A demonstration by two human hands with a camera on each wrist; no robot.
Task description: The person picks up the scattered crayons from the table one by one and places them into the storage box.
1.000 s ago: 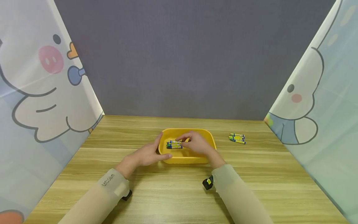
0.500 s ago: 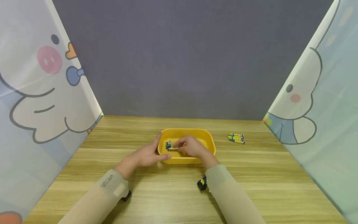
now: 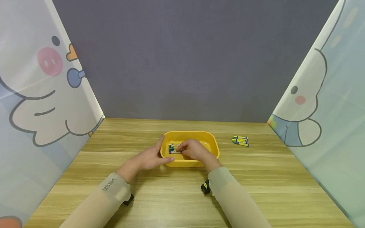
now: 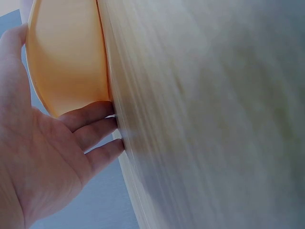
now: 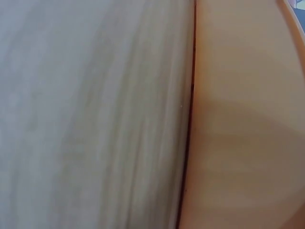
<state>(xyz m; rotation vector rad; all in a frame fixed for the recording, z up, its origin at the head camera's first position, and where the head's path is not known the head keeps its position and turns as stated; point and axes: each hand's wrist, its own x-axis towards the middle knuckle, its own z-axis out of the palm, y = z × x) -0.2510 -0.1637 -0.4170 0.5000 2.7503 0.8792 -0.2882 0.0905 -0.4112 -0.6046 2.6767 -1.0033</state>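
A yellow tray (image 3: 196, 163) stands on the table. Inside its left half lie several yellow-wrapped crayons (image 3: 172, 145) side by side, the green-tipped one among them. My right hand (image 3: 196, 150) reaches into the tray, thumb and fingertips pinching the right end of the nearest crayon (image 3: 174, 152). My left hand (image 3: 151, 157) rests spread against the tray's left side, the thumb by the front rim. In the left wrist view, the left hand's fingers (image 4: 97, 131) lie along the outer wall. The right wrist view shows only the tray's wall (image 5: 243, 119) and the table; the right hand is out of it.
A second small group of crayons (image 3: 240, 141) lies on the wooden table (image 3: 171, 196), right of the tray. A dark grey panel (image 3: 185, 63) closes the back. Sheets with cartoon animals hang at left (image 3: 51, 101) and right (image 3: 302, 104).
My right hand has moved left and nearer within the tray. The nearest crayon there has shifted slightly toward the front, a little apart from the others. My left hand stays at the tray.
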